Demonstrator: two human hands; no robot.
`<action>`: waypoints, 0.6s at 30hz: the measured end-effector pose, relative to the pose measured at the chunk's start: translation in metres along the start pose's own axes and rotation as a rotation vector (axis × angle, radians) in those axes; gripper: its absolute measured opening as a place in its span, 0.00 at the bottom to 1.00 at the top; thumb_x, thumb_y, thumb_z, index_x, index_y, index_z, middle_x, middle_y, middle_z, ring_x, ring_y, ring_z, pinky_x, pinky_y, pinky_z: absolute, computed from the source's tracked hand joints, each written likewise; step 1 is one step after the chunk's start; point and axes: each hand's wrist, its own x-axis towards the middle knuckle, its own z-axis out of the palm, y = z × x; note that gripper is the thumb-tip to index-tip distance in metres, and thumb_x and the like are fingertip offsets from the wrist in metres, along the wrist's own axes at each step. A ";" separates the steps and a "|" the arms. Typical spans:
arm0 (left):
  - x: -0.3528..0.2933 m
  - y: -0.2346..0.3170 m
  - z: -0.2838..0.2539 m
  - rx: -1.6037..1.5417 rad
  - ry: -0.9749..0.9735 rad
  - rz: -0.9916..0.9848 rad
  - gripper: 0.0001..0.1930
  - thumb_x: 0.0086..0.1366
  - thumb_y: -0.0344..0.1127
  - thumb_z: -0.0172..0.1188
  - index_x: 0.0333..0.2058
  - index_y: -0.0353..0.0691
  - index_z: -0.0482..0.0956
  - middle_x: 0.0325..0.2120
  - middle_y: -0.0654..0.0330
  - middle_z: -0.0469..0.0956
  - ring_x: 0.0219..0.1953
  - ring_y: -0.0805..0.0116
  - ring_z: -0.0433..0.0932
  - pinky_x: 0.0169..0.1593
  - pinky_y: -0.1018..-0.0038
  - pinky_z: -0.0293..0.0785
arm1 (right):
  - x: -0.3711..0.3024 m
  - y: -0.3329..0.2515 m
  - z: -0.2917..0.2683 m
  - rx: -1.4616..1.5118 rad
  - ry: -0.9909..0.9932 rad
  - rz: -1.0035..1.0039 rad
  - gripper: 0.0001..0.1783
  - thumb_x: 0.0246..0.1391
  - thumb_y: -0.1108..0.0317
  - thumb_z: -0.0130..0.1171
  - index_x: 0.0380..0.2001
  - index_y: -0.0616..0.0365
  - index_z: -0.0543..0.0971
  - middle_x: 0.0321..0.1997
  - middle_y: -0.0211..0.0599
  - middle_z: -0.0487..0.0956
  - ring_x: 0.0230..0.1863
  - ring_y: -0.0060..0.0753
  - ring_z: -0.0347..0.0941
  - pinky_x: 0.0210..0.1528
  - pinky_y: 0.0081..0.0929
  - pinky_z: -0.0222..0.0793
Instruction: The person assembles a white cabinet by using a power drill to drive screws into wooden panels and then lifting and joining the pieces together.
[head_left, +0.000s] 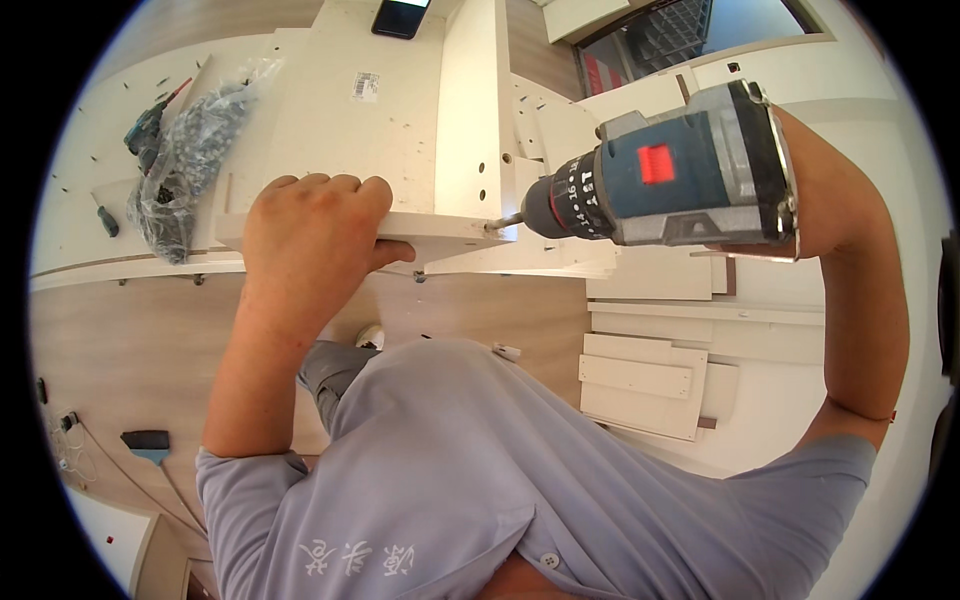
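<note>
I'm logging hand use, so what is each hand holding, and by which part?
Left hand: a white board, gripped along its near edge. Right hand: the power drill, apparently by its handle, though the drill's body hides the grip.

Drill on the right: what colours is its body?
Drill: dark blue and grey, with a red patch; shows best in the head view.

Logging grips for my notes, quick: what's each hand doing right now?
Left hand: closed around the edge of a white board.
Right hand: holding the power drill, mostly hidden behind it.
</note>
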 end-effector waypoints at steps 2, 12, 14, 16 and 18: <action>0.000 0.000 0.000 0.002 -0.006 -0.003 0.24 0.43 0.53 0.76 0.24 0.43 0.73 0.21 0.63 0.76 0.30 0.60 0.80 0.38 0.63 0.74 | 0.001 0.000 0.002 0.003 0.014 -0.018 0.51 0.32 0.71 0.83 0.63 0.61 0.69 0.47 0.38 0.80 0.42 0.33 0.78 0.47 0.33 0.76; 0.000 0.001 0.001 0.009 -0.009 0.011 0.24 0.43 0.55 0.76 0.24 0.43 0.74 0.21 0.62 0.76 0.29 0.59 0.79 0.38 0.63 0.74 | 0.010 -0.015 0.010 0.061 0.044 -0.038 0.38 0.35 0.73 0.77 0.55 0.60 0.76 0.47 0.39 0.83 0.45 0.38 0.80 0.52 0.34 0.75; 0.001 0.002 -0.001 0.018 -0.009 0.010 0.25 0.43 0.55 0.76 0.24 0.43 0.74 0.21 0.62 0.77 0.29 0.58 0.80 0.37 0.62 0.74 | 0.012 -0.020 0.007 0.090 0.035 0.008 0.36 0.35 0.74 0.75 0.54 0.60 0.77 0.46 0.40 0.84 0.45 0.39 0.80 0.52 0.34 0.75; 0.001 0.004 -0.003 0.039 -0.012 0.000 0.25 0.43 0.56 0.76 0.24 0.43 0.74 0.21 0.62 0.77 0.29 0.58 0.80 0.37 0.62 0.73 | 0.014 -0.027 0.008 0.176 0.045 0.077 0.35 0.34 0.75 0.74 0.52 0.60 0.78 0.45 0.40 0.84 0.45 0.40 0.80 0.52 0.33 0.75; 0.000 0.004 -0.003 0.044 0.002 0.006 0.25 0.43 0.56 0.76 0.24 0.43 0.74 0.21 0.62 0.77 0.29 0.57 0.80 0.36 0.62 0.73 | 0.017 -0.033 0.004 0.155 -0.022 0.202 0.39 0.34 0.73 0.75 0.56 0.61 0.76 0.50 0.42 0.83 0.50 0.40 0.80 0.56 0.35 0.73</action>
